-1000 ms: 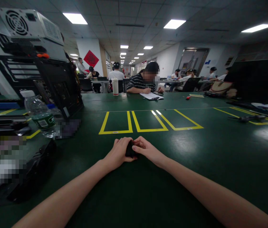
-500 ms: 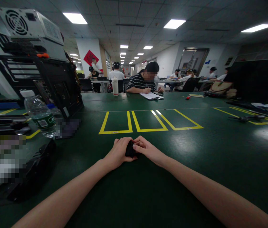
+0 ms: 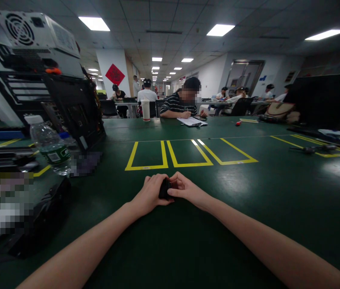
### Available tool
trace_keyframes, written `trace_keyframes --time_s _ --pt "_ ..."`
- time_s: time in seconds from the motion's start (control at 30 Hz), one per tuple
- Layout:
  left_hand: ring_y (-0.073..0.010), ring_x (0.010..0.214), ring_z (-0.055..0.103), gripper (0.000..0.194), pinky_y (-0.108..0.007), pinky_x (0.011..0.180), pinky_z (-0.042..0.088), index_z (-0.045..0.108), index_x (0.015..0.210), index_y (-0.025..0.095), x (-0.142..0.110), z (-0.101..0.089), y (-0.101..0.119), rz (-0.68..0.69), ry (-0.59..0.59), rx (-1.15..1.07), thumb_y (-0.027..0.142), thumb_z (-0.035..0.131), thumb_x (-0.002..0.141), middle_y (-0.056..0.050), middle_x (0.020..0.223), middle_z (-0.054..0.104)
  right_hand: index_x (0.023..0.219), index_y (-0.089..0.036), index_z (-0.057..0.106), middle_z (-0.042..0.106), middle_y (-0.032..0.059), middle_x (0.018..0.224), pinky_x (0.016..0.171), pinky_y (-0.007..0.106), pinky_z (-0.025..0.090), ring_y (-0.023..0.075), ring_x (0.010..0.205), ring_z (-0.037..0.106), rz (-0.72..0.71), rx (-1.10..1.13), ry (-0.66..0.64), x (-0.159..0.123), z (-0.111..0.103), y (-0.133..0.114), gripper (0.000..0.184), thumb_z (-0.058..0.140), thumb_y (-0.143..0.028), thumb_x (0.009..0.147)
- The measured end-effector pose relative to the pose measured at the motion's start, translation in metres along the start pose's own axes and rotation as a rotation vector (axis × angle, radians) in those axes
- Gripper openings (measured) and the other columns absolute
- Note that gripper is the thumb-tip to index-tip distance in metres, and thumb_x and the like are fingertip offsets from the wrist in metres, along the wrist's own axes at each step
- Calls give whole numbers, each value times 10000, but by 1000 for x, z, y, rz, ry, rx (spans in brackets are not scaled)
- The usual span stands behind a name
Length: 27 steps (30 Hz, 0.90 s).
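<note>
1. The left hand (image 3: 146,195) grips the black object (image 3: 163,190), nearer than the yellow tape (image 3: 193,164).
2. The right hand (image 3: 189,190) touches it with the thumb; whether it also grips, I cannot tell.
3. If the left hold loosens under a push, the object may slip.
4. Compared with the earlier frame, the right thumb is lower.

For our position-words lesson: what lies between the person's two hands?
In the head view, a small black object lies between the left hand, which grips it, and the right hand, at its other side.
</note>
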<state>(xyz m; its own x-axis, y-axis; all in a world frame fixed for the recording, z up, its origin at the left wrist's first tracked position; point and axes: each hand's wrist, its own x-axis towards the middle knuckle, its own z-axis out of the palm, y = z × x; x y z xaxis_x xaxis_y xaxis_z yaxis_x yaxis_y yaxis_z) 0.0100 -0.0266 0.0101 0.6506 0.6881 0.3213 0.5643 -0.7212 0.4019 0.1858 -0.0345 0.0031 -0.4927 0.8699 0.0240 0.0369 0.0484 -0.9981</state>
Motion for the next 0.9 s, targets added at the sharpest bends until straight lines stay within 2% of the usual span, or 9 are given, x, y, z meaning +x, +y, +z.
trace_keyframes --time_s 0.1,0.3,0.43,0.63,0.77,0.9 --pt "-224 959 467 509 -365 806 345 355 1093 195 -1 -3 2 -7 -11 -20 319 628 681 -55 1057 481 892 -206 456 531 16 921 798 360 400 175 915 505 5 -30 50 1 1 3 271 554 -378 708" --pt "-227 966 465 497 -379 819 342 353 1101 215 -3 -5 5 -13 -20 -33 320 617 693 -49 1055 476 960 -211 463 524 26 974 813 372 403 185 936 505 33 -70 97 3 1 8 356 592 -377 673" --pt "-226 967 465 533 -392 849 326 343 1107 208 -2 -2 4 -7 10 -21 307 636 673 -56 1044 478 977 -184 469 527 41 997 841 365 394 180 956 502 51 -64 98 1 1 5 385 610 -356 662" --pt "-232 1030 438 525 -428 921 268 353 1099 221 -3 5 9 -34 30 -21 292 638 664 -46 1083 462 917 -167 498 544 33 967 827 350 404 168 933 509 68 -37 87 -6 1 0 301 583 -345 689" --pt "-213 1022 443 538 -407 931 268 339 1113 224 -6 10 13 -35 77 -65 276 634 666 -37 1074 461 890 -172 495 545 21 940 819 352 411 165 911 515 48 -52 88 -9 2 1 282 590 -340 684" --pt "-209 1002 453 541 -389 910 285 342 1111 225 -9 9 13 -2 66 -78 273 636 659 -36 1055 469 875 -188 479 535 8 921 808 356 423 165 894 519 9 -83 64 -9 2 3 287 609 -336 666"
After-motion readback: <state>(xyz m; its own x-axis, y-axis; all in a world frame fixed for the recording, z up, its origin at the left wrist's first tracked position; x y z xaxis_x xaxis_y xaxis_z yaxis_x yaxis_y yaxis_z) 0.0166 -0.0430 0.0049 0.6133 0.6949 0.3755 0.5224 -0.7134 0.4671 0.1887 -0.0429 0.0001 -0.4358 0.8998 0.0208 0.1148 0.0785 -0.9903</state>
